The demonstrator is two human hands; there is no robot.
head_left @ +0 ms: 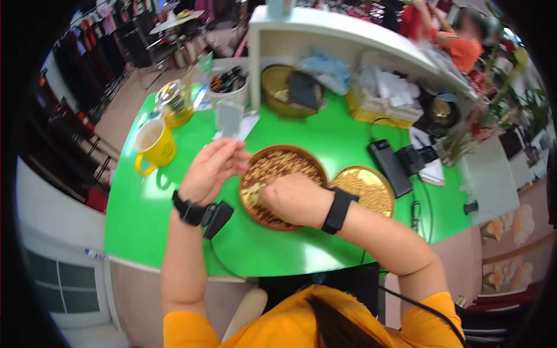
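On the green table, a round reddish-brown bowl (321,164) holds a mix of dark red and pale bean-like pieces (282,165). My right hand (293,200) reaches down into this bowl with its fingers curled under; its own back hides the fingertips and whatever they pinch. At the bowl's left rim hovers my left hand (214,166), palm turned inward, fingers stretched out and nothing visible in them. Just right of the bowl, partly behind my right wrist, sits a golden dish (392,197) of pale tan beans or grains (364,187).
A yellow mug (155,145) and a glass teapot (175,107) stand at the left. Behind are a white tub (232,95), an olive basin (275,104) and a yellow-white basket (380,113). A black power bank-like box (390,168) with cables lies right. Another person (461,49) is beyond the white shelf (348,29).
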